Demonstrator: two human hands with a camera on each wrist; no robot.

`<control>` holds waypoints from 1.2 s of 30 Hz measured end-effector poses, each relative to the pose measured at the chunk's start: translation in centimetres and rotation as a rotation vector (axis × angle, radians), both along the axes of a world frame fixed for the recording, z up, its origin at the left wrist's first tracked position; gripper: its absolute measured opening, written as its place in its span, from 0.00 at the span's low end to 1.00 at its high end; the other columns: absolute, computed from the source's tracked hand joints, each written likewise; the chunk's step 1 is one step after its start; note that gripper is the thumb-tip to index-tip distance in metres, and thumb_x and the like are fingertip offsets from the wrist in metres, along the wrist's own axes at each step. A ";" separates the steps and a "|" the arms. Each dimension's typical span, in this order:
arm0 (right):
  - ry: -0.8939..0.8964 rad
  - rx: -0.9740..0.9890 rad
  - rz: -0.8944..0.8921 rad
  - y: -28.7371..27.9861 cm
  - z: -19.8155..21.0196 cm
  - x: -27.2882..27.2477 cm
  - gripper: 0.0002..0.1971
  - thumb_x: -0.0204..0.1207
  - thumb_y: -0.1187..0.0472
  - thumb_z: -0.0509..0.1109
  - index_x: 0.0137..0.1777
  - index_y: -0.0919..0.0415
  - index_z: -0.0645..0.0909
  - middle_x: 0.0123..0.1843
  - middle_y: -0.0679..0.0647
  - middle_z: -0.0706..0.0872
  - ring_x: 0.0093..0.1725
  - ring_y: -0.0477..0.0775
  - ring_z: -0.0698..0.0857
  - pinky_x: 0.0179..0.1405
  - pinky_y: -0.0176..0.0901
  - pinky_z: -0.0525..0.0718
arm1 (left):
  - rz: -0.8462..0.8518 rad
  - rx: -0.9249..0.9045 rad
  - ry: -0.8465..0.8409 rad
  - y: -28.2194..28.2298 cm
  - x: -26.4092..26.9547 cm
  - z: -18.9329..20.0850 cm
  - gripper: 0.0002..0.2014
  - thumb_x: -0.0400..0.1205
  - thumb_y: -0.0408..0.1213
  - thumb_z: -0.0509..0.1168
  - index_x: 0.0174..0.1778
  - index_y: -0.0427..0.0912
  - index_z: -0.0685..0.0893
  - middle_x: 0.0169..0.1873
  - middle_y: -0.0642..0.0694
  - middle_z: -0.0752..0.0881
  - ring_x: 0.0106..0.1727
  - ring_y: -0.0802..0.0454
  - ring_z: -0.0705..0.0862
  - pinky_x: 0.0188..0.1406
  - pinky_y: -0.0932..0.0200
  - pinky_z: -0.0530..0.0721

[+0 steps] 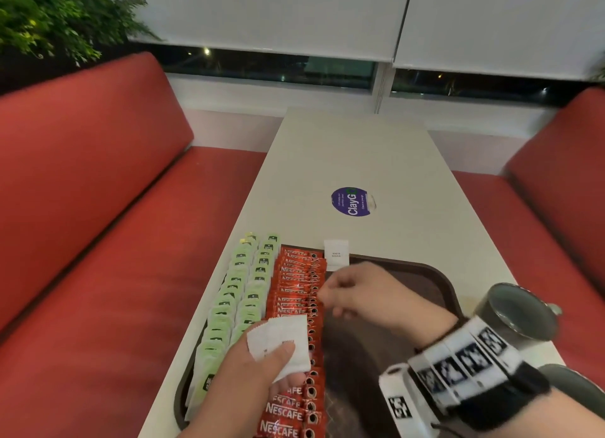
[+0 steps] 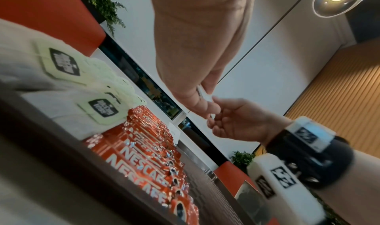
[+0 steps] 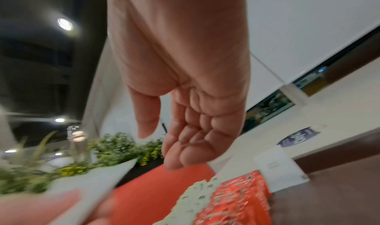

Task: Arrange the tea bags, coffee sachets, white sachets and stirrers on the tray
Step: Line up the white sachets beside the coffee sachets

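While the left hand (image 1: pixel 248 375) pinches a small stack of white sachets (image 1: pixel 281 342) between thumb and fingers, two rows of green tea bags (image 1: pixel 235 300) lie to its left on the tray (image 1: pixel 438 274), and a column of red coffee sachets (image 1: pixel 294 293) runs beneath and beyond it. Right of that stack, the right hand (image 1: pixel 360 293) hovers over the tray's bare part, fingers loosely curved, holding nothing in the wrist view. One white sachet (image 1: pixel 336 255) lies just beyond its fingertips, across the tray's far rim. Tray sits on a pale table (image 1: pixel 376 162) between red benches (image 1: pixel 98 192). A metal mug (image 1: pixel 514 310) stands right of the right wrist.
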State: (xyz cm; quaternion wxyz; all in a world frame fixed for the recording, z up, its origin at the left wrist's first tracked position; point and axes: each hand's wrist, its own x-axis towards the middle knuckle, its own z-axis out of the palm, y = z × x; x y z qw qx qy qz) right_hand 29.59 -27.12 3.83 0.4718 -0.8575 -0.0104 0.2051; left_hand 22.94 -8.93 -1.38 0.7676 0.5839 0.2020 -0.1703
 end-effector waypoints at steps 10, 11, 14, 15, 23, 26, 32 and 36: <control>-0.026 0.124 -0.088 0.8 -1.2 -3.8 0.04 0.72 0.62 0.77 0.38 0.59 0.85 0.29 0.49 0.85 0.28 0.47 0.81 0.32 0.40 0.82 | -0.010 -0.030 -0.102 -1.8 0.3 0.1 0.15 0.76 0.28 0.70 0.58 0.44 0.82 0.51 0.38 0.89 0.48 0.40 0.90 0.37 0.51 0.87; -0.018 0.147 -0.081 0.7 -1.2 -3.7 0.05 0.72 0.63 0.76 0.36 0.59 0.85 0.28 0.50 0.84 0.27 0.48 0.80 0.30 0.39 0.81 | -0.010 -0.037 -0.105 -1.8 0.4 0.1 0.14 0.77 0.28 0.70 0.58 0.43 0.83 0.50 0.39 0.90 0.48 0.41 0.90 0.36 0.52 0.87; -0.029 0.203 -0.174 0.1 -1.4 -2.1 0.10 0.72 0.68 0.74 0.32 0.58 0.82 0.23 0.50 0.82 0.24 0.48 0.77 0.24 0.35 0.75 | 0.022 -0.062 -0.090 -1.3 0.5 0.1 0.09 0.81 0.30 0.65 0.56 0.45 0.81 0.44 0.38 0.91 0.44 0.41 0.91 0.31 0.53 0.87; -0.048 0.197 -0.234 -0.4 -1.6 -1.1 0.10 0.72 0.69 0.74 0.32 0.59 0.81 0.23 0.51 0.81 0.23 0.48 0.75 0.22 0.35 0.73 | 0.039 -0.070 -0.081 -1.0 0.6 0.1 0.08 0.84 0.30 0.61 0.56 0.45 0.79 0.43 0.36 0.91 0.44 0.40 0.91 0.31 0.52 0.87; -0.019 -0.025 -0.548 -3.7 -5.7 7.8 0.09 0.75 0.71 0.71 0.34 0.63 0.78 0.28 0.57 0.80 0.24 0.48 0.76 0.21 0.36 0.76 | 0.052 -0.053 -0.064 0.6 0.2 -0.3 0.10 0.86 0.28 0.56 0.55 0.49 0.77 0.47 0.34 0.89 0.43 0.42 0.91 0.33 0.52 0.88; 0.020 -0.057 -0.576 -3.2 -7.0 9.6 0.11 0.75 0.71 0.70 0.33 0.61 0.76 0.29 0.58 0.80 0.27 0.52 0.78 0.26 0.40 0.81 | 0.047 -0.043 -0.056 0.7 0.1 -0.4 0.10 0.86 0.30 0.58 0.54 0.50 0.77 0.49 0.37 0.88 0.44 0.43 0.91 0.33 0.53 0.88; 0.066 -0.019 -0.528 -2.6 -8.2 11.4 0.08 0.76 0.69 0.70 0.37 0.60 0.77 0.33 0.56 0.82 0.30 0.51 0.82 0.32 0.41 0.85 | 0.064 -0.039 -0.038 1.3 0.4 -0.7 0.09 0.85 0.32 0.59 0.54 0.52 0.77 0.51 0.41 0.88 0.45 0.45 0.91 0.39 0.51 0.88; 0.055 -0.083 -0.507 -2.7 -8.2 11.4 0.10 0.76 0.67 0.70 0.34 0.60 0.77 0.33 0.56 0.83 0.31 0.53 0.84 0.40 0.45 0.88 | 0.064 -0.037 -0.037 1.2 0.6 -0.6 0.09 0.86 0.32 0.59 0.55 0.52 0.77 0.51 0.42 0.88 0.45 0.46 0.92 0.38 0.52 0.88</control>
